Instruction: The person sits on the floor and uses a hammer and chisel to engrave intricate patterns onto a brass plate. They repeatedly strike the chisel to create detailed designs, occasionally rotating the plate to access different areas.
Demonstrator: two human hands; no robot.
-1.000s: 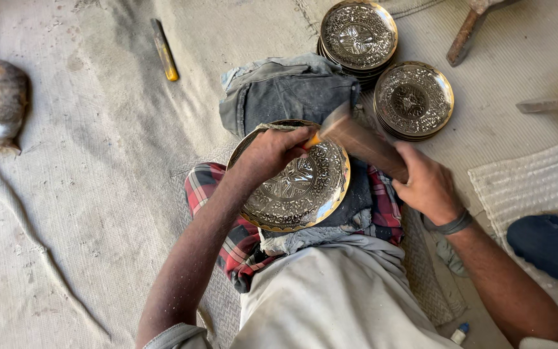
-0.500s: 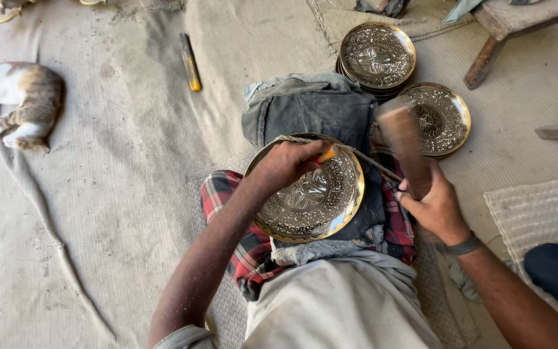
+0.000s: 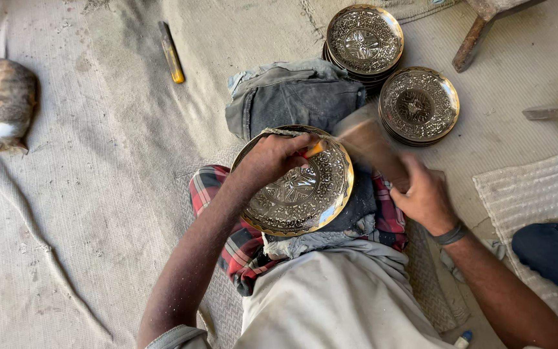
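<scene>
- Resting on the worker's lap over folded denim (image 3: 298,97), the plate (image 3: 298,194) looked stiff, thin metal, its raised pattern easily dented; the smooth rim seemed the safest place to hold.
- The left hand (image 3: 272,158) was closed around a small orange-tipped tool (image 3: 313,149) set on the plate's upper face.
- The right hand (image 3: 424,194) gripped a blurred mallet (image 3: 369,143) just beside the rim.
- Two plate stacks (image 3: 389,71) stood near on the cloth-covered floor (image 3: 85,213); a cat (image 3: 1,103) lay well apart.
</scene>
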